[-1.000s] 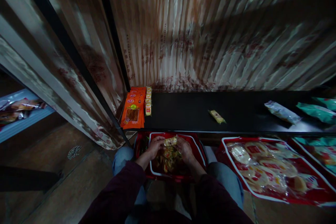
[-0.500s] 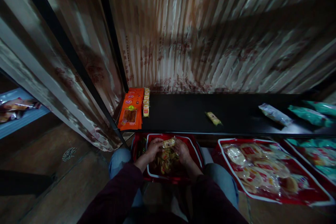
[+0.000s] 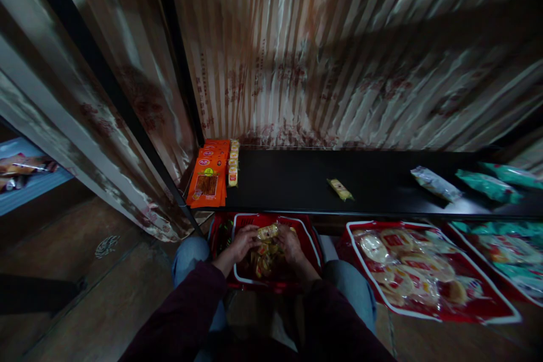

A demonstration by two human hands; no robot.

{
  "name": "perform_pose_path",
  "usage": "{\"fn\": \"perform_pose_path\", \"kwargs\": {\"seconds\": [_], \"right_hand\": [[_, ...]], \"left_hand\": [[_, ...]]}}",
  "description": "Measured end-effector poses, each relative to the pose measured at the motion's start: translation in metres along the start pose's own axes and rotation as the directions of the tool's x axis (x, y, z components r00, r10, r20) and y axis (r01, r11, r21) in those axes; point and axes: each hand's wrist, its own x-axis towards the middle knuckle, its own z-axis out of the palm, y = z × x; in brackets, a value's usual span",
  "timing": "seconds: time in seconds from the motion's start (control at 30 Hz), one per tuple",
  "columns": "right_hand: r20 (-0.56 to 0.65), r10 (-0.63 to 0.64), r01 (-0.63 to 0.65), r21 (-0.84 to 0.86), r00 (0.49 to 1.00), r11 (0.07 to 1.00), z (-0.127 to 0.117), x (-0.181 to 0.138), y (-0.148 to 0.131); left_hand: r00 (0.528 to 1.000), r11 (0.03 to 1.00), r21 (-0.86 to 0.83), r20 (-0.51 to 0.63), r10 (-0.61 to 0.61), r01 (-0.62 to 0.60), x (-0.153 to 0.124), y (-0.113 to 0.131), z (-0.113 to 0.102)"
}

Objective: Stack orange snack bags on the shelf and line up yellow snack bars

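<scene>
Over a red basket (image 3: 315, 249) with a white rim, my left hand (image 3: 243, 243) pinches one end of a small yellow snack packet (image 3: 267, 232). The packet's other end is at the closed fingers of my right hand (image 3: 291, 245). Beneath both hands, loose wrapped snacks (image 3: 262, 260) lie in the basket. On the black shelf (image 3: 284, 181) just beyond, a row of similar yellow packets (image 3: 233, 164) stands beside orange snack bags (image 3: 207, 176). One more yellow packet (image 3: 340, 189) lies alone in the middle of the shelf.
To the right, a second red basket (image 3: 462, 317) holds round wrapped pastries, with another basket of green packets (image 3: 513, 271) beyond it. A white packet (image 3: 435, 184) and green packets (image 3: 487, 185) lie on the shelf. Black posts (image 3: 178, 51) and a striped curtain (image 3: 288, 68) bound the shelf.
The view has shifted slightly, so the shelf and baskets appear a little further left. Both hands still hold the yellow packet over the basket, with only small finger movement.
</scene>
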Motion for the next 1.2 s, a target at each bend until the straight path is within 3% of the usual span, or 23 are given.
{"fn": "perform_pose_path", "kwargs": {"seconds": [0.2,0.43,0.67,1.0,1.2], "right_hand": [[-0.063,0.064,-0.06,0.061,0.996,0.996,0.005,-0.005,-0.001],[-0.035,0.047,-0.044,0.072,0.998,0.996,0.013,-0.01,-0.02],[0.082,0.053,-0.057,0.057,0.995,0.997,0.018,-0.015,-0.028],[0.108,-0.04,0.031,0.091,0.993,0.995,0.021,-0.016,-0.026],[0.065,-0.05,0.046,0.059,0.997,0.997,0.024,-0.022,-0.033]], "left_hand": [[0.998,0.998,-0.019,-0.03,0.054,-0.055,-0.005,0.003,-0.005],[0.993,0.991,0.099,0.091,0.081,-0.09,-0.011,0.003,0.009],[0.987,0.988,0.002,0.038,0.156,-0.156,-0.019,0.011,0.028],[0.985,0.984,0.048,0.011,0.172,-0.173,-0.019,0.021,0.031],[0.988,0.986,0.063,0.017,0.155,-0.156,-0.016,0.017,0.033]]}}
